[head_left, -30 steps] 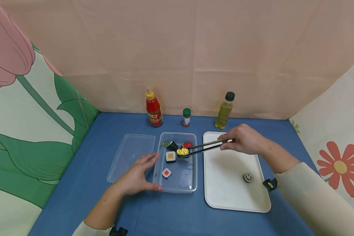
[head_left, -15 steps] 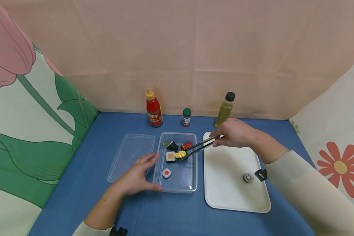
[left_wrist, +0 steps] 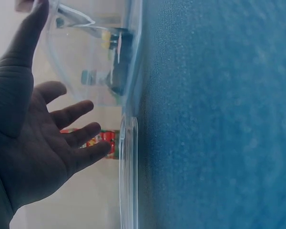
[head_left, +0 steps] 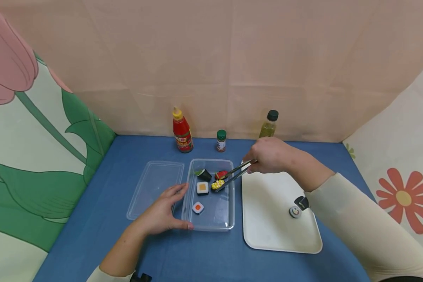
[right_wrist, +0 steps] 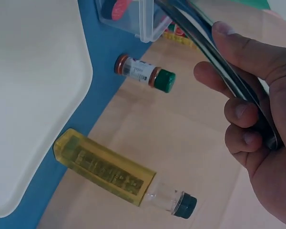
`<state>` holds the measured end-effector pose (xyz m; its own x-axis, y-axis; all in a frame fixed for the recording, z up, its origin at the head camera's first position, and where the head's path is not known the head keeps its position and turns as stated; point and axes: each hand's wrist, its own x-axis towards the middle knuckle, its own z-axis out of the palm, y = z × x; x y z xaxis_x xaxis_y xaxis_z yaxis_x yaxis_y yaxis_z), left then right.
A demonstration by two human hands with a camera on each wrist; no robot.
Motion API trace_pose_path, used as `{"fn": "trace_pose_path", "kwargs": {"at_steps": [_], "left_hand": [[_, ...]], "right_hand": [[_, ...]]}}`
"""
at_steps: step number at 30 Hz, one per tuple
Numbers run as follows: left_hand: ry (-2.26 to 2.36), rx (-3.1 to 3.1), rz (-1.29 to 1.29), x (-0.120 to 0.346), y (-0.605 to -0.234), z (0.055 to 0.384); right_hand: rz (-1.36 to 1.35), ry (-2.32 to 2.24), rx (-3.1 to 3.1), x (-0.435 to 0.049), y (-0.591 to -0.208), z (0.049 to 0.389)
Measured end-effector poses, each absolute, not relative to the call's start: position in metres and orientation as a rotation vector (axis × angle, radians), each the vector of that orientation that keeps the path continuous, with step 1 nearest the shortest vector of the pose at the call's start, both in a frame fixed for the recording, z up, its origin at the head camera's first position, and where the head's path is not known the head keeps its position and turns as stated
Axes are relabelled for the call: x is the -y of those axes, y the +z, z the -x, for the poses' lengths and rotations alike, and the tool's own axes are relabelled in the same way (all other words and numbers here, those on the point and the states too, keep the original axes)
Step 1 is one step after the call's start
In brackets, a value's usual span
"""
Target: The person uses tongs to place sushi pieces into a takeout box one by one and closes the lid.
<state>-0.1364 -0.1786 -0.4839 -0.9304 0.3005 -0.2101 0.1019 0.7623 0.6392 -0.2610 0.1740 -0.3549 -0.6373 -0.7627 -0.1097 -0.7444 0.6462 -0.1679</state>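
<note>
My right hand point(head_left: 272, 155) grips a pair of metal tongs point(head_left: 237, 172), its fingers wrapped around their rear end in the right wrist view. The tongs' tips are at a yellow corn-topped toy sushi point(head_left: 217, 185) inside a clear plastic box point(head_left: 211, 228). Sharing the box are a red-topped sushi point(head_left: 221, 174), a dark hand roll point(head_left: 205, 175), a square roll with a yellow centre point(head_left: 202, 188) and a smaller one with an orange centre point(head_left: 198, 207). My left hand point(head_left: 163, 209) rests at the box's left side, fingers extended and thumb at the near corner.
A clear lid point(head_left: 155, 186) lies left of the box. To the right, a white tray point(head_left: 268, 231) bears one round sushi roll point(head_left: 295, 212). Along the back stand a red sauce bottle point(head_left: 182, 135), a green-capped spice jar point(head_left: 221, 141) and an oil bottle point(head_left: 268, 127).
My right hand has moved left and slightly away from me, turning the tongs steeper. The corn sushi moved slightly left and down, within the box. My left hand stays in place.
</note>
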Motion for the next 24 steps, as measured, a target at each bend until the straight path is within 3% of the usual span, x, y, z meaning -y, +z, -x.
{"fn": "trace_pose_path", "kwargs": {"at_steps": [24], "left_hand": [[0.958, -2.671, -0.360, 0.180, -0.486, 0.137]], "right_hand": [[1.373, -0.220, -2.754, -0.203, -0.356, 0.245]]}}
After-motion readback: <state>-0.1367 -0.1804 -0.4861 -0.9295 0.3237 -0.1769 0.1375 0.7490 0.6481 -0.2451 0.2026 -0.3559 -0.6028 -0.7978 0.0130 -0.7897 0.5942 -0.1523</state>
